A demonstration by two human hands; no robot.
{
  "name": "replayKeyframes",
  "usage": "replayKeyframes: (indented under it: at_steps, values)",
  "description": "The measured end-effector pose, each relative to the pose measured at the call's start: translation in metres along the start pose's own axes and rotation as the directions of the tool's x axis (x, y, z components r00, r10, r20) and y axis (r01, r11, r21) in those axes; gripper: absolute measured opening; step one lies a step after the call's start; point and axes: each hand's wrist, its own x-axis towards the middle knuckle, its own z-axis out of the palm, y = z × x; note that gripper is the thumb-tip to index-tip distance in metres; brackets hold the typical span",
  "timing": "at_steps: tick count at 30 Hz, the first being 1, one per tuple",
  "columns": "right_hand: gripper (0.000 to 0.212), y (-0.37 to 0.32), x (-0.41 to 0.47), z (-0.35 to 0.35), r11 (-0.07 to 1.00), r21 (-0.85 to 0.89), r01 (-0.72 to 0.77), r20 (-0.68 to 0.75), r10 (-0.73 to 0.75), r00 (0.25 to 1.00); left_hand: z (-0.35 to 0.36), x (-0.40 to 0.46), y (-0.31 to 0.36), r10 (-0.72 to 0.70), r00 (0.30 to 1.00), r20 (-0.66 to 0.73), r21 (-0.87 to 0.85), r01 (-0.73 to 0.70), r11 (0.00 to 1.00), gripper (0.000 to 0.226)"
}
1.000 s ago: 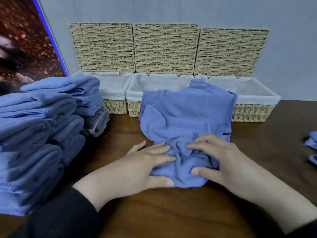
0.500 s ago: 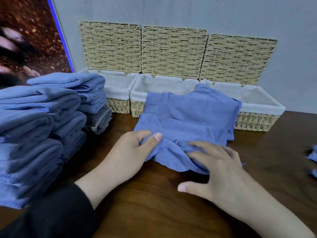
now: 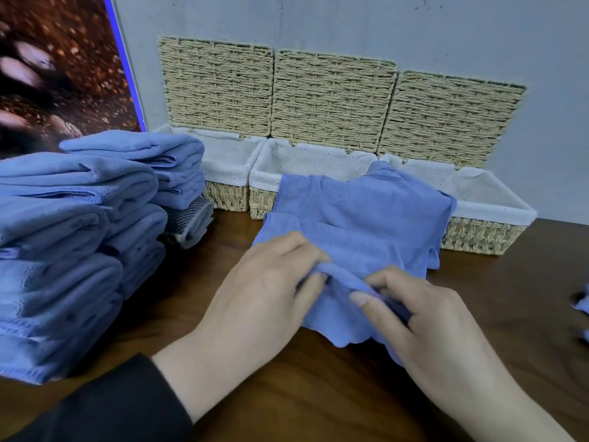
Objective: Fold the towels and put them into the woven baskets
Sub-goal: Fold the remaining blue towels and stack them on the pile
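A crumpled blue towel [image 3: 360, 224] lies on the brown table, its far edge draped over the rims of the middle woven basket [image 3: 259, 183] and the right woven basket [image 3: 497, 215]. My left hand [image 3: 267, 282] pinches a raised fold at the towel's near side. My right hand [image 3: 424, 320] pinches the same fold from the right, fingers curled into the cloth. A third woven basket [image 3: 223, 173] stands at the left. All three have white liners and open lids leaning on the wall.
Tall stacks of folded blue towels [image 3: 73, 244] fill the table's left side, with a grey striped towel [image 3: 191, 221] tucked beside them. More blue cloth [image 3: 583, 304] peeks in at the right edge. A grey wall rises behind the baskets.
Both hands went from pressing flat on the towel to pinching a fold near its front. The left hand slid right; the camera moved closer.
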Motion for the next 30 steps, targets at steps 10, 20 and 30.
replayKeyframes:
  at_steps: [10, 20, 30]
  values:
    - [0.019, 0.019, 0.001, -0.029, 0.953, 0.160, -0.259, -0.238, 0.291, 0.927, -0.019, 0.003, -0.015, -0.307, 0.947, -0.096, -0.209, 0.282, 0.936, 0.011]
    - [0.023, 0.027, 0.000, -0.039, 0.929, 0.321, -0.184, -0.291, 0.282, 0.914, -0.023, 0.004, -0.014, -0.309, 0.945, -0.109, -0.154, 0.291, 0.944, 0.018]
    - [0.013, 0.052, -0.001, -0.040, 0.889, 0.334, -0.315, -0.130, 0.374, 0.918, -0.019, -0.002, -0.034, -0.329, 0.944, 0.005, -0.025, 0.329, 0.944, 0.021]
